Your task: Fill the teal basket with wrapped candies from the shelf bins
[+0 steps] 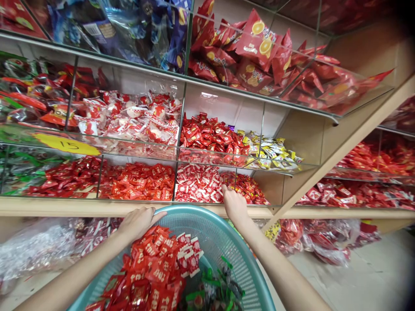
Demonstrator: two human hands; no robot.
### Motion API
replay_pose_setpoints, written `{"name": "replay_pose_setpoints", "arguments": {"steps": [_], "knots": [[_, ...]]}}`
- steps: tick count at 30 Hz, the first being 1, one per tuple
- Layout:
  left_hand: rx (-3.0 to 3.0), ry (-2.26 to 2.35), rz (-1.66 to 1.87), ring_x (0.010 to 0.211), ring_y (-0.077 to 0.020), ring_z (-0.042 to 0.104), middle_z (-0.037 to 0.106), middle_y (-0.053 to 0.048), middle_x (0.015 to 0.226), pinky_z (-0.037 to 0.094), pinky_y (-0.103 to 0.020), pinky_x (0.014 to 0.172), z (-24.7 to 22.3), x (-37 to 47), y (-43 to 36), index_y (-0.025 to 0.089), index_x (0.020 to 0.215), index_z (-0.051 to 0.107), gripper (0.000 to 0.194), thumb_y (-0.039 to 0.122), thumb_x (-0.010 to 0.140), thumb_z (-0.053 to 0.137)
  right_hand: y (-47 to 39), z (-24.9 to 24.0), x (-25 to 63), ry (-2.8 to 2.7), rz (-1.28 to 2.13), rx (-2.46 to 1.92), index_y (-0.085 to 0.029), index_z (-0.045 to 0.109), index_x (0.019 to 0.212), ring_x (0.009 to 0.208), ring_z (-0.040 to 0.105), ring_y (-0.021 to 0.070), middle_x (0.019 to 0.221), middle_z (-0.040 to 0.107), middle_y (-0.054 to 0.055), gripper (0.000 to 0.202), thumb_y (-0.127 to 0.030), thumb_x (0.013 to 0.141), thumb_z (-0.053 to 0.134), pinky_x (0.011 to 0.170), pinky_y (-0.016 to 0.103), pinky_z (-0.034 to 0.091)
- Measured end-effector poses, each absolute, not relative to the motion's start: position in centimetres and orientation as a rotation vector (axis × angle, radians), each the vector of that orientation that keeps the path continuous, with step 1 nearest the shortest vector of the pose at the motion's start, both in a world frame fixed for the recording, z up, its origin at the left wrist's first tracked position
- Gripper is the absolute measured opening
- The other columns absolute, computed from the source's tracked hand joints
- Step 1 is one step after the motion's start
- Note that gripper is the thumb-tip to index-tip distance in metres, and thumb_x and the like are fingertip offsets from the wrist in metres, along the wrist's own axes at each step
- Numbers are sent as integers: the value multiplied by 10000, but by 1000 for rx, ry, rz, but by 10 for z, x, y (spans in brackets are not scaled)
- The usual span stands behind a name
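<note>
A teal plastic basket (223, 222) with a perforated wall tilts up against the front of the lowest shelf. My left hand (138, 222) is closed on its far rim, the index finger lying along the edge. Inside are red-wrapped candies (158, 263), a small pile of white-and-red wrapped candies (188, 255) and green-and-dark wrapped candies (220, 285). Just beyond the rim, my right hand (235, 205) is at the front of a bin of white-and-red candies (197, 183), beside a bin of red-and-yellow candies (249, 190). Its fingers are curled, and anything in them is hidden.
Clear dividers and fronts split the shelves into candy bins. A yellow price tag (66, 144) marked 15 hangs at left. Larger red packets (256, 39) fill the upper shelf. A slanted wooden post (340, 142) stands at right. Plastic bags of candy (324, 239) lie below the shelf.
</note>
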State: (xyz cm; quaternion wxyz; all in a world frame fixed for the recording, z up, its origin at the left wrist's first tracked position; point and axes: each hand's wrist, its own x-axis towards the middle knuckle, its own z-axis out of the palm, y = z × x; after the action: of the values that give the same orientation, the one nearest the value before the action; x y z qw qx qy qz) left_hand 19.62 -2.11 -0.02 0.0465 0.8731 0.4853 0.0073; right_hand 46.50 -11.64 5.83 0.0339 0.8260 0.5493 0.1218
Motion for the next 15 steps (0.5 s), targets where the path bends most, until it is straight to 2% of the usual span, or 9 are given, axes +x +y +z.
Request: {"name": "replay_pose_setpoints", "arguments": {"steps": [4,8,10,12,15], "knots": [[2713,1475,-5,878,-330,659,698,-178,857,467,-406,750,1,196,-22,141,897,639,647,619,871,204,-130,73,465,1694,395,2620,-189,469,1179,781,660,193,959,645,113,333,-75,895,337,619,235,428],[2713,1478,11,876,-321,660,698,-179,869,462,-382,749,-2,195,-20,137,887,639,636,622,865,229,-153,87,458,2007,397,2764,-229,435,1248,801,644,185,1066,631,88,339,-190,921,355,638,246,421],[2706,1468,21,865,-318,661,698,-170,858,463,-376,737,-4,194,-20,142,867,639,645,632,862,221,-161,82,449,2315,165,2783,-231,468,1207,795,631,158,994,651,48,307,-213,915,376,660,230,418],[2718,1462,26,854,-325,662,697,-169,844,464,-383,727,-4,194,-20,141,853,637,661,640,859,203,-162,65,439,2551,-225,2736,-231,510,1129,696,610,123,867,656,0,264,-201,883,417,626,205,411],[2735,1459,32,855,-338,660,695,-178,842,465,-393,723,-3,194,-20,137,860,633,677,644,858,184,-154,26,424,2562,-734,2689,-220,553,969,535,542,83,788,631,-37,181,-169,812,479,531,185,385]]}}
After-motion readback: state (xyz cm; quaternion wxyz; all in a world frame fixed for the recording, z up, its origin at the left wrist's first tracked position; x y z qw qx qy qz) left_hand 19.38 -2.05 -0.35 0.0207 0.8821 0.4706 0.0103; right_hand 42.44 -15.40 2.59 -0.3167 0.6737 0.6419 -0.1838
